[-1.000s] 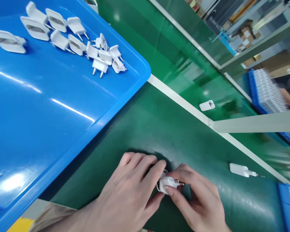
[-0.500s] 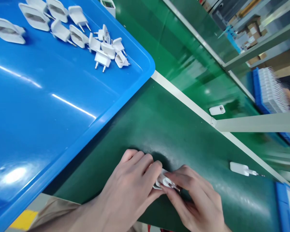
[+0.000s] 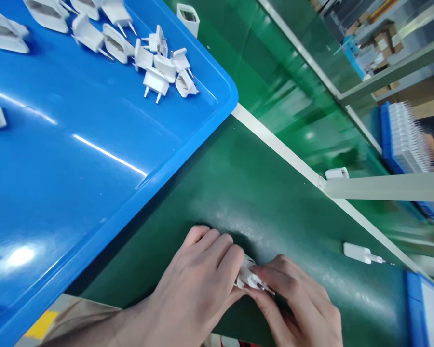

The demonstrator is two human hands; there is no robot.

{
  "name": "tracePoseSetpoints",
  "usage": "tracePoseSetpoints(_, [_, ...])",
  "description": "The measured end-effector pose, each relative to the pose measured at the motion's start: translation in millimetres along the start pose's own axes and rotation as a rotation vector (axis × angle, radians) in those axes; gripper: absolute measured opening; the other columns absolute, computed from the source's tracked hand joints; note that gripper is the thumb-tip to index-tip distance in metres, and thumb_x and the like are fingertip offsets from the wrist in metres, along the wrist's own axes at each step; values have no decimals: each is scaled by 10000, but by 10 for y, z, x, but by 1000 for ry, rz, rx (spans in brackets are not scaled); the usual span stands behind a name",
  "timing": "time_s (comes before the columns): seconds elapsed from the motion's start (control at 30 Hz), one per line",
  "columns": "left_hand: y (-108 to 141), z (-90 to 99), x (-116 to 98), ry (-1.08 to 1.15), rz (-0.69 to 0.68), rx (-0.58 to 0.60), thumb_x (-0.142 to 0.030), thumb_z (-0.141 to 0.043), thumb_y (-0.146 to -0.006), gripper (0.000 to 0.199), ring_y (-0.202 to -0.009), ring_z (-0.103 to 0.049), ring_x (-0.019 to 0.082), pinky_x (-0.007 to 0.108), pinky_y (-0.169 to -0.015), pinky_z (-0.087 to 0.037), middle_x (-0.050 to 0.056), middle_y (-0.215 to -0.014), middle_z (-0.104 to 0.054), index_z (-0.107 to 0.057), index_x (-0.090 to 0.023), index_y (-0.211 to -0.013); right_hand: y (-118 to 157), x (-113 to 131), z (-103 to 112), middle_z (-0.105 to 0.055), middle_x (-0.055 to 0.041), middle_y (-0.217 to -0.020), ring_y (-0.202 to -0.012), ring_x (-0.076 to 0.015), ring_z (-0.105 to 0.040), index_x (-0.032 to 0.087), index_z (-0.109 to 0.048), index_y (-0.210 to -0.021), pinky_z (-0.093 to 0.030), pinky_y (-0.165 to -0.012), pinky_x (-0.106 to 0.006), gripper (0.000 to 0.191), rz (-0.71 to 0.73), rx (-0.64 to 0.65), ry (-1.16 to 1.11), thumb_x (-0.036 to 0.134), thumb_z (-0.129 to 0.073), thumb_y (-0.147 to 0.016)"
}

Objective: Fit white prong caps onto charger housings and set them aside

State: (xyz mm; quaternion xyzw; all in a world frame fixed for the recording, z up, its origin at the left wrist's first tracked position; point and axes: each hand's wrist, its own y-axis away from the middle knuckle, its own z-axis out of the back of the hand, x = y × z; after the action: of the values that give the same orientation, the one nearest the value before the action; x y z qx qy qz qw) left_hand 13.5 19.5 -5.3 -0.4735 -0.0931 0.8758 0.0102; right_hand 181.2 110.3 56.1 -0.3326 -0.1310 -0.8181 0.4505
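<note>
Low in the middle, my left hand [image 3: 198,274] is closed, its fingers curled around the back part of a white two-pin plug [image 3: 252,279]. My right hand [image 3: 302,301] pinches the front of that same plug between thumb and fingers, near the metal pins, which point to the lower right. Most of the white part inside my left hand is hidden, so whether it is one piece or two cannot be made out. Both hands are just over the dark green work surface [image 3: 260,178].
A blue tray [image 3: 104,212] at the left holds several white plug pieces [image 3: 156,83]. White adapter housings [image 3: 188,18] stand beyond it. Another white piece with a thin tip [image 3: 358,252] lies at the right, by a blue bin [image 3: 415,303]. A pale metal bar [image 3: 379,186] crosses the right.
Both hands and the plug have shifted slightly to the right and down in view. The grip looks the same. The camera view has moved a little, so the tray pieces sit higher.
</note>
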Motion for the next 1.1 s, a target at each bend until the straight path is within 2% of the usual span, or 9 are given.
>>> tracePoseSetpoints(0.17, [-9,7,-11,9,1,-10,-154,-565,-984,67,-754,-497,199,406,-773,-358,-8,-843,-558,-551,-176,-1046,-18,40,9,-706,-34,-874,-672,-199,-642,236,-651,-1150,-576,-566,-357,294,-5,-1,3,55,-646,-919])
tracePoseSetpoints(0.4, [-5,-6,-2,21,5,-13,-186,-601,-997,93,-775,-510,198,405,-793,-347,-11,-863,-574,-540,-178,-1067,-28,2,0,-707,-40,-898,-697,-211,-654,240,-630,-1176,-587,-611,-362,300,6,81,91,71,-649,-930])
tracePoseSetpoints(0.53, [2,-7,3,37,2,4,-195,-595,-1012,72,-791,-498,189,397,-809,-344,-17,-878,-563,-530,-192,-1043,3,33,-44,-696,-46,-887,-680,-223,-638,246,-613,-1182,-557,-586,-367,321,19,52,162,55,-613,-924])
tracePoseSetpoints(0.73, [-14,22,1,-15,4,11,-166,-680,-953,168,-811,-522,201,396,-805,-345,-19,-864,-560,-514,-194,-952,19,82,-174,-675,-66,-876,-707,-210,-607,187,-596,-1163,-485,-638,-344,235,115,-25,369,52,-553,-977])
tracePoseSetpoints(0.9, [-21,4,40,-96,-36,-27,-179,-725,-898,211,-814,-540,216,382,-794,-356,-17,-848,-556,-515,-199,-899,43,75,-281,-628,-57,-831,-728,-202,-577,181,-574,-1038,-460,-667,-326,113,140,-101,487,96,-500,-1036])
tracePoseSetpoints(1.1, [-56,36,34,-142,7,-23,-250,-739,-896,210,-856,-611,211,383,-842,-386,-22,-869,-618,-537,-197,-894,51,33,-385,-598,-60,-808,-732,-213,-536,189,-570,-909,-443,-690,-328,244,151,-149,558,183,-408,-1093])
